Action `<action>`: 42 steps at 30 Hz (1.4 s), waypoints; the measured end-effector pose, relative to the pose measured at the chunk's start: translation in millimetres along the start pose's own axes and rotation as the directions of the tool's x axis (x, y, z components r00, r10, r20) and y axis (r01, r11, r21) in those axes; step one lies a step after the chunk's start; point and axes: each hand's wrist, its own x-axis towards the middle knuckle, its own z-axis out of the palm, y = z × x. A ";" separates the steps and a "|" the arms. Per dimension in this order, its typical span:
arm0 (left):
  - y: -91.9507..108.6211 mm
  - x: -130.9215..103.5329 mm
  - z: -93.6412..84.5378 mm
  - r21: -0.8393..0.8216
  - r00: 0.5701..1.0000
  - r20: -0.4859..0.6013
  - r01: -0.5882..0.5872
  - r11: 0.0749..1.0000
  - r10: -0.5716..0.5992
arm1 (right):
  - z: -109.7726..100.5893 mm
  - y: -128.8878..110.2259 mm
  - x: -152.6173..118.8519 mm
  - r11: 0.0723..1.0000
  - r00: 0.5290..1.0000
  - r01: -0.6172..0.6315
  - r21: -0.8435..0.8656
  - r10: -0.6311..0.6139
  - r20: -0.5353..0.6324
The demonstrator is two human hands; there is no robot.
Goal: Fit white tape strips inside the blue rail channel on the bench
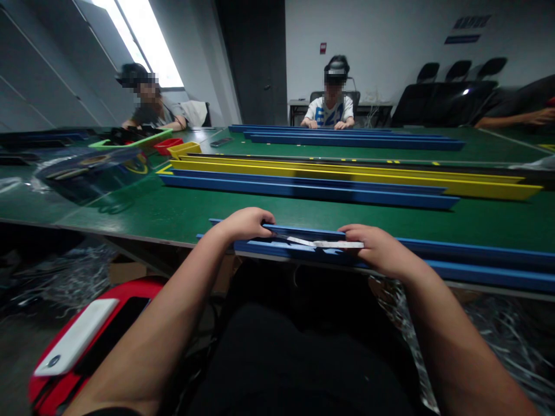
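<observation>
A long blue channel (481, 251) lies along the near edge of the table, its trough facing up. Across its middle runs a thin white strip (338, 245), slightly bent, with blurred lettering or marks on it. My left hand (245, 222) is closed at the strip's darker left end, fingers curled over the channel's back wall. At the other end my right hand (379, 245) pinches the strip between thumb and fingers. The fingertips of both hands are partly hidden by the channel wall.
Farther back on the green table (191, 211) lie another blue channel (303, 189), yellow channels (477, 184) and more blue ones (355, 140). A green tray (162, 136) and small red bin (167, 146) stand left. A red stool (130, 289) holds a white power bank (78, 335). Co-workers sit around.
</observation>
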 end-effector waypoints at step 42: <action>1.3 -0.7 -0.3 -0.011 1.000 -0.011 0.019 1.000 -0.020 | -0.2 -0.1 -0.1 1.000 1.000 0.016 -0.020 -0.017 -0.012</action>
